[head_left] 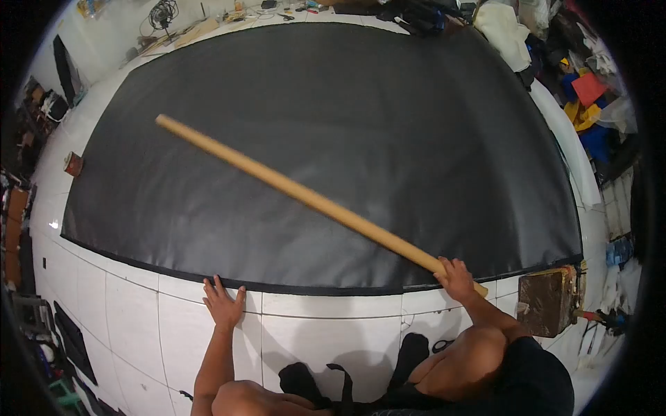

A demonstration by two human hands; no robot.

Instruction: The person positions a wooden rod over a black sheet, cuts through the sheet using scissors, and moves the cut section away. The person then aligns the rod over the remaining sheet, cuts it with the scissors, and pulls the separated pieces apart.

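A large black sheet (312, 125) lies spread over the white tiled floor, its near edge folded into a dark band. Across it, slanting from upper left to lower right, runs a long tan tube (298, 191). My right hand (456, 279) is wrapped round the tube close to its lower right end, at the sheet's near edge. My left hand (224, 303) rests with spread fingers on the tiles, fingertips touching the near edge of the sheet, and holds nothing.
A worn brown box (547, 302) stands right of my right hand. Scissors (442, 345) lie near my right knee. A small tin (73, 164) sits by the sheet's left edge. Piled cloth and bags (586, 90) line the right side, and a fan (163, 15) stands at the back left.
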